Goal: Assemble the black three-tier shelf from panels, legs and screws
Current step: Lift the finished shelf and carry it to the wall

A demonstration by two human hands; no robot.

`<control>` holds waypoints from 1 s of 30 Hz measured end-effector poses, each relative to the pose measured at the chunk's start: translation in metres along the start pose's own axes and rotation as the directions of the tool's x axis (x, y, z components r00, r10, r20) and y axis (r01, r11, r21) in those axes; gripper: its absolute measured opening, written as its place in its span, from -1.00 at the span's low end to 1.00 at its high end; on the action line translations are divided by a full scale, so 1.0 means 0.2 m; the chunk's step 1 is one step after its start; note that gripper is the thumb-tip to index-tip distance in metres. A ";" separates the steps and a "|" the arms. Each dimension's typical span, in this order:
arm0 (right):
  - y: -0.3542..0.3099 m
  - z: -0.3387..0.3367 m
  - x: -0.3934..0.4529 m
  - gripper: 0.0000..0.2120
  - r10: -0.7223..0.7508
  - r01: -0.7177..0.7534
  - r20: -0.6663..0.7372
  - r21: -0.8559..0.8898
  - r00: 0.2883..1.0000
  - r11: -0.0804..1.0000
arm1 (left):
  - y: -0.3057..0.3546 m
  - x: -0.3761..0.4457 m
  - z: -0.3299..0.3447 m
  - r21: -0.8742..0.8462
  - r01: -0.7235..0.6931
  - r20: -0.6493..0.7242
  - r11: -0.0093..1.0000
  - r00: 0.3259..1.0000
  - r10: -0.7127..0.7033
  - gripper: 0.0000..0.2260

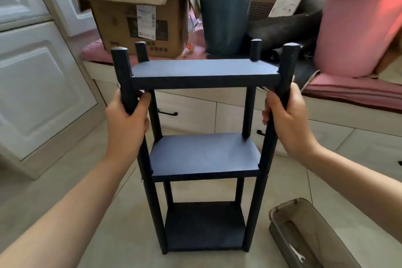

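The black three-tier shelf (203, 158) stands upright on the tiled floor in front of me, with three panels fixed between four round legs. My left hand (127, 122) grips the near left leg just below the top panel (204, 72). On the other side, my right hand (286, 116) grips the near right leg at the same height. The leg tops stick up above the top panel. A small screw head shows on each near leg beside the middle panel.
An olive tool pouch (304, 235) with a small wrench (297, 253) lies on the floor at right. Behind the shelf a low bench carries a cardboard box (134, 13), a dark bin (225, 17) and a pink bucket (356, 30). White cabinet doors (32, 82) stand at left.
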State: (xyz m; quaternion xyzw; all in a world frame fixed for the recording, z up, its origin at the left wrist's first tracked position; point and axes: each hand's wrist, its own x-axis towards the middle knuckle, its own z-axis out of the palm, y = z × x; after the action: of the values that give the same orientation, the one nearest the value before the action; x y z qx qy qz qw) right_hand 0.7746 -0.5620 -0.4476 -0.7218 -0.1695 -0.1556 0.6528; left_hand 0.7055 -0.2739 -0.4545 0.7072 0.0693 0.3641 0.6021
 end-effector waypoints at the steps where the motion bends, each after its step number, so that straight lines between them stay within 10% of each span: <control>1: 0.01 0.00 0.06 -0.85 0.017 -0.017 0.023 0.000 1.000 1.000 | 0.00 0.04 0.02 -0.005 0.025 -0.011 1.000 1.000 -0.025 -0.79; 13: -0.08 -0.06 0.29 -0.95 0.313 -0.289 0.153 -0.162 0.937 0.944 | 0.17 0.23 0.09 0.169 0.381 -0.015 0.909 0.923 -0.385 -0.77; 30: -1.44 -0.52 0.51 -0.87 0.570 -0.529 0.046 -0.316 0.820 0.787 | 1.57 0.46 0.18 0.285 0.521 0.122 0.804 0.812 -0.570 -0.79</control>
State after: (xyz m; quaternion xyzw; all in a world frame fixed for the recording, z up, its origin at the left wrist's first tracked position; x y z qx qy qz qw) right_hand 0.7372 -0.6361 -0.1361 -0.8361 0.0278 0.0693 0.5435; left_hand 0.6863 -0.3360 -0.1330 0.7569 0.2524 0.0899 0.5961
